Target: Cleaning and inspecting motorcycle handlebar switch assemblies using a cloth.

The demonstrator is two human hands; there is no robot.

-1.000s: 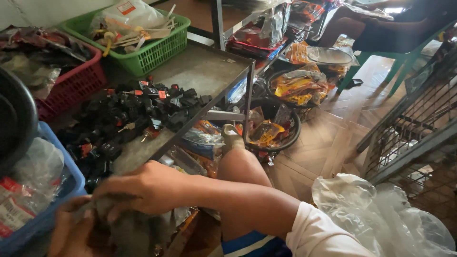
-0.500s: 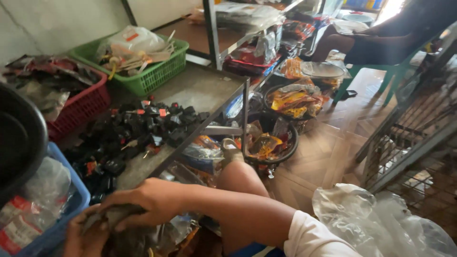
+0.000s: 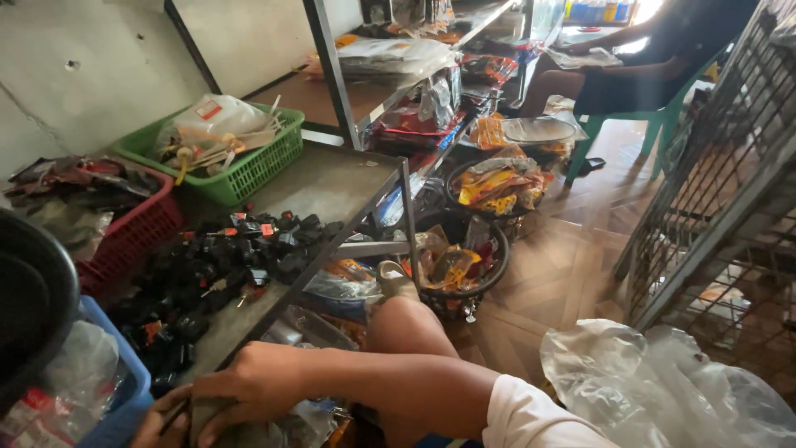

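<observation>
My right hand [image 3: 249, 383] reaches across my raised knee [image 3: 406, 332] to the lower left and presses on a dark bundle [image 3: 217, 419] at the bottom edge of the head view. My left hand [image 3: 156, 423] shows only its curled fingers, gripping the same bundle from the left. Most of the bundle is cut off by the frame. Just above my hands, a heap of small black parts with red tags [image 3: 224, 257] lies on a grey metal shelf [image 3: 332, 187].
A blue crate [image 3: 124, 398], black tub [image 3: 33, 290], red basket [image 3: 133, 228] and green basket [image 3: 249, 170] line the left. Black wire baskets of packets [image 3: 485, 286] stand on the wooden floor. A clear plastic bag [image 3: 663, 382], metal grid [image 3: 721, 191] and seated person [image 3: 647, 66] are to the right.
The view has tilted up, so my hands and the bundle now sit lower in the frame and are partly cut off. Both hands stay on the bundle.
</observation>
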